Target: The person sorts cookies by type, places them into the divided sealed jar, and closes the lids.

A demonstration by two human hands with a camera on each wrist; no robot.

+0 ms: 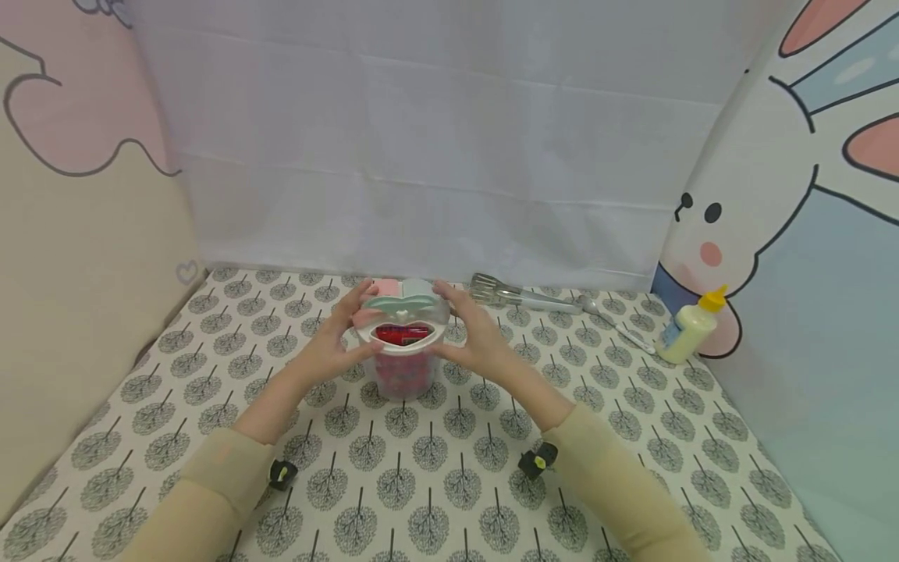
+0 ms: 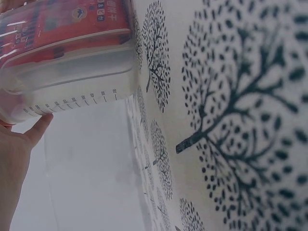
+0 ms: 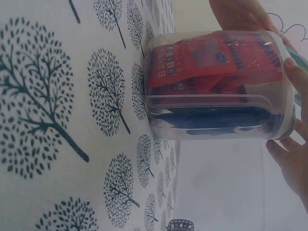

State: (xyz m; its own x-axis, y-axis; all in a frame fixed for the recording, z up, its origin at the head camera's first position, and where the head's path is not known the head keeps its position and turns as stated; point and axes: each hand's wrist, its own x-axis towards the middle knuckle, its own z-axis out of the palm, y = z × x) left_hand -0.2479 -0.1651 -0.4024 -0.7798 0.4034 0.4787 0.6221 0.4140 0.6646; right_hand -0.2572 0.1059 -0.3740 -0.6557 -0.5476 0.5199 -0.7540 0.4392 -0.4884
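A clear plastic storage canister (image 1: 403, 378) stands upright on the patterned cloth, with red snack packets (image 3: 216, 65) showing through its wall. Its lid (image 1: 402, 303) has pink, pale green and white sections; red packaging shows through an opening at the front. My left hand (image 1: 323, 351) grips the lid's left side, thumb at the front edge and fingers toward the back. On the opposite side my right hand (image 1: 485, 339) holds the lid's rim the same way. In the left wrist view, measuring marks run along the canister wall (image 2: 72, 98).
Behind the canister to the right lie a slotted metal utensil (image 1: 495, 290) and a long-handled spoon (image 1: 611, 318). A glue-like bottle (image 1: 684, 334) with a yellow nozzle stands at the right edge. White curtain (image 1: 435, 140) backs the table.
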